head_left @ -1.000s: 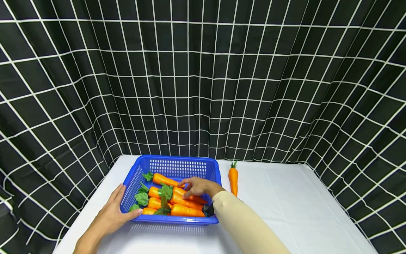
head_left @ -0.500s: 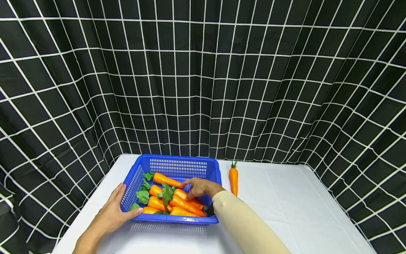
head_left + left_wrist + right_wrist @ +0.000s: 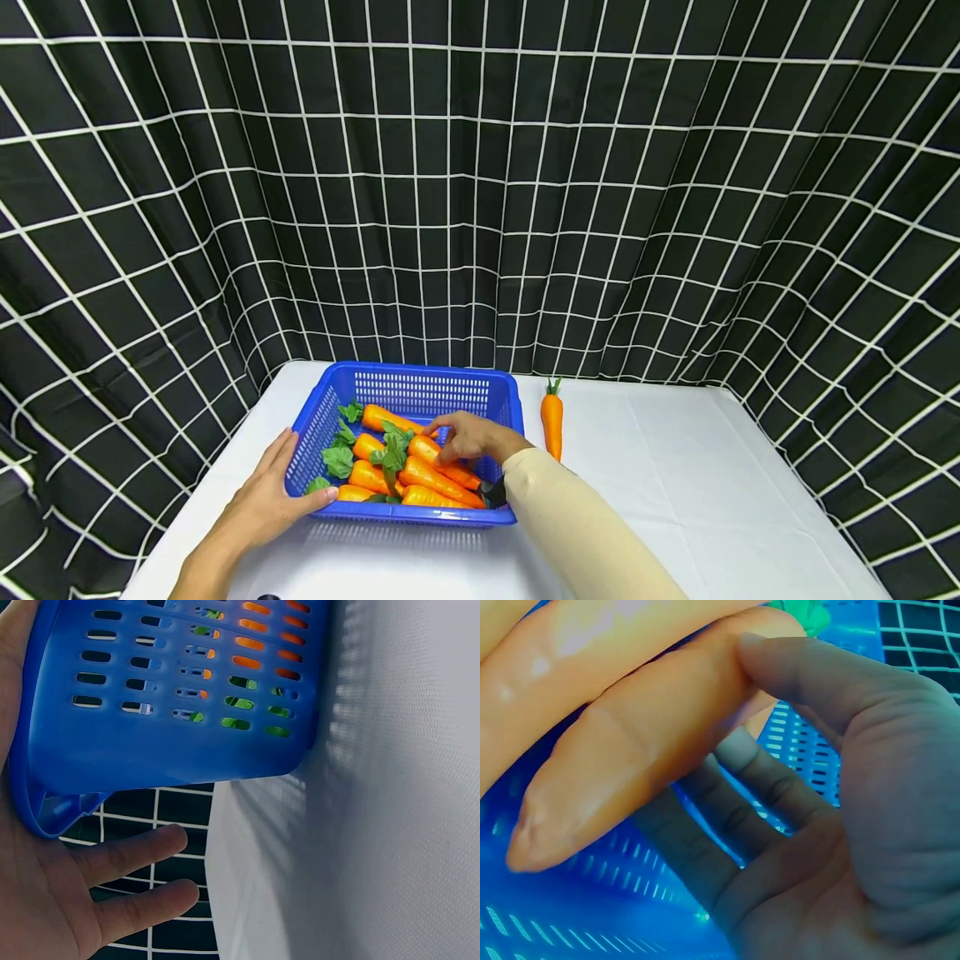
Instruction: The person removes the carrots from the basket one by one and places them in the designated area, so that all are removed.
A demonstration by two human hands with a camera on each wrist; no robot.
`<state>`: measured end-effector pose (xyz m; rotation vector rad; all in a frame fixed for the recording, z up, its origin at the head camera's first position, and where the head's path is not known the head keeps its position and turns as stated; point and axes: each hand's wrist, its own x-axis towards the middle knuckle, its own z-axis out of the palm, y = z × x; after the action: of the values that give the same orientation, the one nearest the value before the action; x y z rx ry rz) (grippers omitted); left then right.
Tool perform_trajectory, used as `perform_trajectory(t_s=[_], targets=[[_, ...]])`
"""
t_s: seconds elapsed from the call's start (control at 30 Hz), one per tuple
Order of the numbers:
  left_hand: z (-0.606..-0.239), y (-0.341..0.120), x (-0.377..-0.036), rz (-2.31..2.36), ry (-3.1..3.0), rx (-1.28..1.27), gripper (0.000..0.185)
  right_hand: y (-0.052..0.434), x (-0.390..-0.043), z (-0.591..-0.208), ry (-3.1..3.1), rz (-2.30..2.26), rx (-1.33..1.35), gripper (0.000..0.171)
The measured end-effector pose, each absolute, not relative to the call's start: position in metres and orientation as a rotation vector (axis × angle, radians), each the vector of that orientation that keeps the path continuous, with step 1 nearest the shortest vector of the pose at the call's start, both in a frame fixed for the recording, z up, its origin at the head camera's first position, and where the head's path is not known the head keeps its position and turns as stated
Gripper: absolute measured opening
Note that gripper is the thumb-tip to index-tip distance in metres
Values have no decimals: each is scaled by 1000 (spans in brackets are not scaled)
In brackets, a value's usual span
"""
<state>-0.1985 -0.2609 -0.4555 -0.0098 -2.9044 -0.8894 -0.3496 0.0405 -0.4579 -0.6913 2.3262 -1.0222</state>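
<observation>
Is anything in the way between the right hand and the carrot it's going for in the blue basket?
Nothing visible. The right hand already has its thumb and fingers around a carrot inside the blue basket.

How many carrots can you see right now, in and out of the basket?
7 visible: six piled in the blue basket, one of them pinched by the right hand, and one lone carrot on the table right of the basket. More may be hidden.

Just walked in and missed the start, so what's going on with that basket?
A person's right hand pinches one carrot among several lying in a blue basket. The left hand rests flat against the basket's near left corner. One more carrot lies on the white table, just right of the basket.
</observation>
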Motion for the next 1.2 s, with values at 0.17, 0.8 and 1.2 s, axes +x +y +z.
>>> perform_trajectory(t_s=[0.17, 0.8, 1.2], targets=[[-456, -262, -198, -890, -2912, -5, 114, 38, -350, -458, 2363, -1079, -667, 43], [-451, -262, -200, -891, -2909, 7, 116, 37, -357, -450, 2316, -1299, -655, 42], [-453, -261, -200, -914, -2911, 10, 114, 43, -352, -447, 2230, -1517, -697, 44]])
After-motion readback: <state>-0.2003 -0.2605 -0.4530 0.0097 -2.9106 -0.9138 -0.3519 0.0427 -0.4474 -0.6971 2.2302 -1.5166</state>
